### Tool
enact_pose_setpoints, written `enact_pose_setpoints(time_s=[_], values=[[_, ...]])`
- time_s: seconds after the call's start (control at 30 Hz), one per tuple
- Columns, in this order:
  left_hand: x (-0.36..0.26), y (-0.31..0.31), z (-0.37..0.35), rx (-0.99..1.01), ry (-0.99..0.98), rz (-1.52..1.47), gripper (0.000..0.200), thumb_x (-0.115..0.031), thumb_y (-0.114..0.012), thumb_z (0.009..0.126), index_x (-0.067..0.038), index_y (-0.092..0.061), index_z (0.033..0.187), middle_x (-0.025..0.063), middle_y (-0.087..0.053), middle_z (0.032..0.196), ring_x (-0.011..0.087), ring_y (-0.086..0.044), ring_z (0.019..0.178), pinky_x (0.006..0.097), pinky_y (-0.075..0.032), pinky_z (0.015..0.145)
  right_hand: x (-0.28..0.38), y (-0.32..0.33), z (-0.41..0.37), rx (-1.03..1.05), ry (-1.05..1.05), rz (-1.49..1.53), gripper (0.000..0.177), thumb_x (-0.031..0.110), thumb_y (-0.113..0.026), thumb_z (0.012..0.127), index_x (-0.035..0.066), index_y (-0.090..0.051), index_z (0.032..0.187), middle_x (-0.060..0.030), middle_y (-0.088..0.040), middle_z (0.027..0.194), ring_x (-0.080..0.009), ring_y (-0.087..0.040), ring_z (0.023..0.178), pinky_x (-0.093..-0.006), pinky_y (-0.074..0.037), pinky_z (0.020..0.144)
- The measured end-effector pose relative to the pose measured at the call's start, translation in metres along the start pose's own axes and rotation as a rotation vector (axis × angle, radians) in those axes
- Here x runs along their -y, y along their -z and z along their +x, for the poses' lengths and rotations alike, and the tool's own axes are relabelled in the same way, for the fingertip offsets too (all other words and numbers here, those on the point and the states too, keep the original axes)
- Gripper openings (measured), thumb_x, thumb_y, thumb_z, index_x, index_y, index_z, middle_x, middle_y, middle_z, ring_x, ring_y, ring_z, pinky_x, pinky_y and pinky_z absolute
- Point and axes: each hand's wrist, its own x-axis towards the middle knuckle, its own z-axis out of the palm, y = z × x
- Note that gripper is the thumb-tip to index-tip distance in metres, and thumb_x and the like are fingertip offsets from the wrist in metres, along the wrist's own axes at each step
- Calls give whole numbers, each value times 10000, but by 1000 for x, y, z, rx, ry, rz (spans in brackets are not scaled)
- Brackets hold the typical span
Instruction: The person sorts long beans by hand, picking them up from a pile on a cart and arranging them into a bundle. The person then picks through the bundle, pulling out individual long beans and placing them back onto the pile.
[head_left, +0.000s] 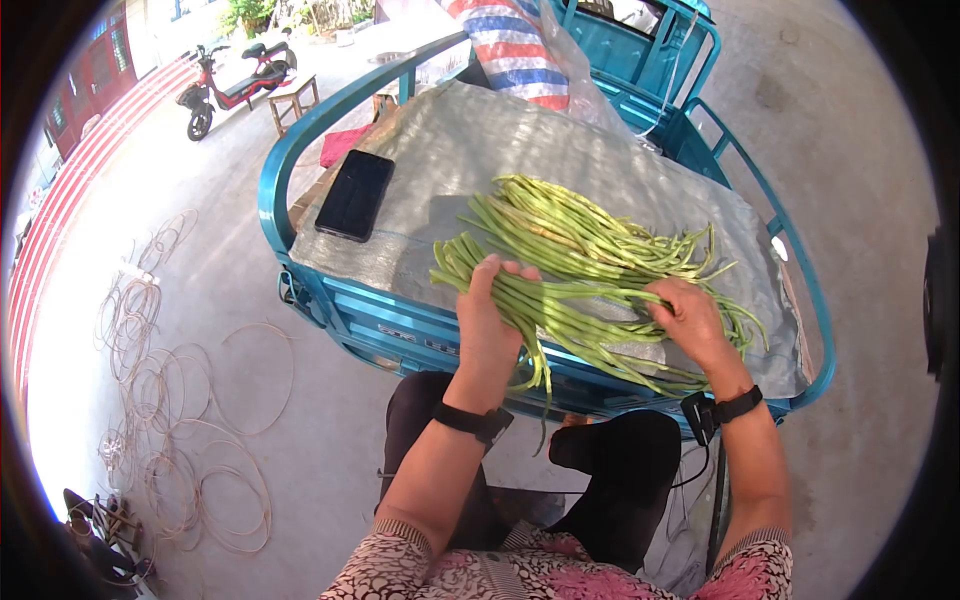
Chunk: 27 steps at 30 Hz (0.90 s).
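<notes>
A pile of long green beans [590,240] lies on a grey woven sheet [470,150] spread over a blue cart [300,150]. My left hand [490,325] grips a bunch of these beans [545,305] near their cut ends, at the cart's near edge. My right hand [690,320] rests on the same bunch further along, its fingers curled over the stems. Both wrists wear black bands.
A black phone [355,195] lies on the sheet at the left. A striped bag [515,45] sits at the cart's far end. Wire loops [190,420] are scattered on the concrete at the left. A red scooter [235,85] and a small stool [293,98] stand further back.
</notes>
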Motion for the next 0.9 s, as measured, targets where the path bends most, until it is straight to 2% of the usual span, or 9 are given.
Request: enact_pose_setpoints(time_s=[0.23,0.33,0.43,0.47,0.57,0.63,0.7,0.77,0.9], values=[[2,7,6,-42,12,37,154,-157,-614,921,-60,-573,808,43,-582,755,197,-630,723,398,-557,762,-85,63,-47,-77,-160,-485,205,57,-727,741,131,-667,922,-45,-637,839,-235,-613,761,-363,-435,753],[1,2,3,-84,15,88,165,-159,-615,920,-60,-568,797,39,-568,742,198,-622,698,394,-552,749,-106,84,-57,-224,-185,-673,249,42,-734,720,145,-666,936,-28,-627,891,-226,-597,876,-378,-418,812],[-1,7,6,-75,12,106,166,-156,-625,916,-60,-569,793,41,-568,739,197,-622,688,389,-552,719,-129,102,-69,-238,-366,-861,278,29,-732,712,155,-663,951,-22,-617,966,-232,-562,1000,-394,-394,867],[-2,7,5,-88,29,125,166,-153,-630,914,-60,-570,791,42,-565,735,196,-622,684,385,-553,710,-140,104,-74,-167,-481,-904,270,20,-702,738,153,-665,969,-36,-618,1056,-246,-539,1079,-393,-381,906],[-6,-1,1,-103,64,176,163,-146,-643,909,-60,-571,791,47,-563,729,195,-622,678,375,-555,684,-169,95,-90,24,-611,-869,287,18,-675,751,137,-670,1011,-53,-632,1090,-272,-554,1090,-409,-405,912],[-6,-1,-1,-91,64,206,159,-142,-649,907,-58,-573,795,54,-571,733,197,-626,682,369,-556,668,-135,76,-65,-139,-426,-623,267,45,-652,790,123,-676,1045,-88,-644,1099,-302,-575,1075,-422,-442,895],[-5,2,0,-75,67,187,152,-137,-649,907,-54,-573,804,61,-590,758,201,-631,694,366,-558,669,-80,53,-36,-153,-178,-258,206,80,-647,824,107,-684,1024,-101,-663,1007,-317,-605,1006,-425,-482,838],[-3,6,5,-75,60,178,138,-130,-649,905,-48,-577,820,66,-607,786,205,-636,706,363,-560,670,-26,25,-14,-111,-109,-65,146,123,-651,844,107,-690,984,-95,-671,928,-307,-624,948,-402,-500,792],[-2,7,10,-167,51,187,105,-114,-649,902,-32,-594,865,70,-628,834,212,-640,727,357,-562,675,19,-14,21,72,-75,-23,111,170,-687,820,107,-671,909,-81,-663,859,-302,-632,891,-424,-501,738]])
